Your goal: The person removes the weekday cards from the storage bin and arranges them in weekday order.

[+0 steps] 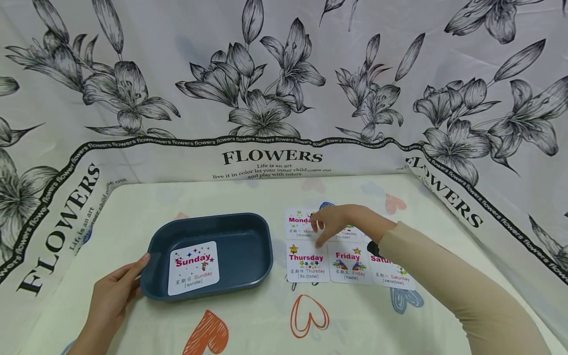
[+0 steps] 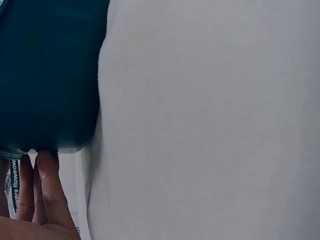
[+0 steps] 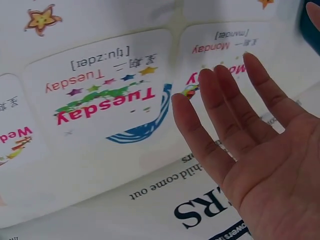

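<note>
A dark blue tray (image 1: 248, 246) sits at the left with a Sunday card (image 1: 193, 276) lying in it. My left hand (image 1: 111, 291) grips the tray's left end, thumb at the rim; its fingers (image 2: 52, 192) show against the tray's end in the left wrist view. Over the Monday card (image 1: 296, 231) hovers my right hand (image 1: 335, 222), fingers loosely spread and holding nothing. The Tuesday card (image 3: 110, 100) lies beside Monday, partly covered by the right hand in the head view. Below them are Thursday (image 1: 307, 271), Friday (image 1: 350, 271) and Saturday (image 1: 395, 281) cards, Saturday partly behind the sleeve.
The right wrist view catches part of a Wednesday card (image 3: 15, 140) at its left edge. A pale cloth with printed hearts (image 1: 309, 315) covers the table. Behind stands a white curtain (image 1: 155, 49) with black flower prints, meeting the table's back edge.
</note>
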A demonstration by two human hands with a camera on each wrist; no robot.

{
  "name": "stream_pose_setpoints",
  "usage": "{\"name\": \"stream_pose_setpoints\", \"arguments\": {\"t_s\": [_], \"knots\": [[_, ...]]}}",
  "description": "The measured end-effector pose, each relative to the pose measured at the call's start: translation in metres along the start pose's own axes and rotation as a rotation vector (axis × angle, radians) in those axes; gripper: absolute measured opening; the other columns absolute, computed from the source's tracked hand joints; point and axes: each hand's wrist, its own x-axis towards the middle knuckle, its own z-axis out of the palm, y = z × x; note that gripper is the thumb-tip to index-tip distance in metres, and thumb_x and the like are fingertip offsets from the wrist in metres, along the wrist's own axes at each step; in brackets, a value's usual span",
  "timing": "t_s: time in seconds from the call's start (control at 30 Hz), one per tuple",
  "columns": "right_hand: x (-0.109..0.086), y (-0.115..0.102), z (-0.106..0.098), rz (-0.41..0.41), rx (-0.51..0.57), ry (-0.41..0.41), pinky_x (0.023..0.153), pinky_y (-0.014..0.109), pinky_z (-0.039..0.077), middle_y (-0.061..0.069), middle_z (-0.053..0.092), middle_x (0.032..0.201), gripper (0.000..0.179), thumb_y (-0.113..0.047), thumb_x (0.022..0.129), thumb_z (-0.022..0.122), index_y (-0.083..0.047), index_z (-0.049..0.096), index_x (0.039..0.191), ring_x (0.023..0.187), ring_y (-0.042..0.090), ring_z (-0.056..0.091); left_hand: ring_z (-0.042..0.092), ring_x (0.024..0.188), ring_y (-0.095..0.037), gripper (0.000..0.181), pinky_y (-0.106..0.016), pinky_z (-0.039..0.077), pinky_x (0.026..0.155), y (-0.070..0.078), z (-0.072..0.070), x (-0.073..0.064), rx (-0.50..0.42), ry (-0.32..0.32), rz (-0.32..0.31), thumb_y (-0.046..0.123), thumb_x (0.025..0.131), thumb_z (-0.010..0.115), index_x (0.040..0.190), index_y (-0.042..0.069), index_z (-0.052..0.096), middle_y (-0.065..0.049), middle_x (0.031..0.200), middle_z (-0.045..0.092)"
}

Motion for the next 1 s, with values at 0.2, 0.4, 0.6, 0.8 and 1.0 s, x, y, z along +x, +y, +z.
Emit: {"name": "stream_pose_setpoints", "arguments": {"t_s": [0.2,0.4,0.6,0.8,1.0], "knots": [[0.009,-0.018,-0.007,-0.025,-0.025,-0.012,0.074,0.031,0.046,0.005,0.056,0.108,0.045,-0.043,0.075,0.072,-0.015,0.058,0.107,0.090,0.017,0.050,0.061,0.061,-0.003,0.027,-0.021,0.049,0.051,-0.001,0.000,0.002,-0.003,-0.005,-0.001,0.055,0.063,0.076,0.067,0.032,0.063,0.018,0.066,0.058],[0.017,-0.030,-0.012,-0.040,-0.075,-0.029,0.076,0.031,0.045,0.006,0.056,0.111,0.049,-0.045,0.074,0.072,-0.015,0.058,0.110,0.092,0.016,0.050,0.060,0.062,-0.002,0.025,-0.021,0.049,0.052,-0.001,-0.001,0.002,0.008,-0.023,0.003,0.055,0.065,0.075,0.067,0.032,0.063,0.018,0.067,0.058],[0.023,-0.045,-0.022,-0.082,-0.097,-0.040,0.075,0.029,0.047,0.006,0.057,0.111,0.051,-0.046,0.074,0.072,-0.014,0.057,0.112,0.092,0.015,0.052,0.060,0.063,-0.002,0.026,-0.021,0.050,0.053,-0.001,-0.002,0.002,0.022,-0.038,0.006,0.056,0.066,0.074,0.069,0.032,0.064,0.018,0.069,0.059],[0.025,-0.068,-0.036,-0.164,-0.131,0.006,0.072,0.026,0.048,0.008,0.058,0.113,0.047,-0.045,0.075,0.072,-0.015,0.058,0.109,0.090,0.015,0.054,0.060,0.062,-0.002,0.025,-0.021,0.050,0.052,-0.001,-0.002,0.002,0.019,-0.032,0.005,0.055,0.066,0.074,0.068,0.033,0.063,0.018,0.068,0.059],[0.030,-0.092,-0.052,-0.243,-0.188,0.051,0.071,0.025,0.047,0.007,0.058,0.112,0.051,-0.046,0.076,0.070,-0.012,0.059,0.112,0.091,0.014,0.053,0.061,0.061,-0.002,0.025,-0.021,0.049,0.051,-0.002,-0.001,0.002,0.007,-0.023,0.014,0.054,0.066,0.074,0.067,0.032,0.064,0.017,0.067,0.060]]}}
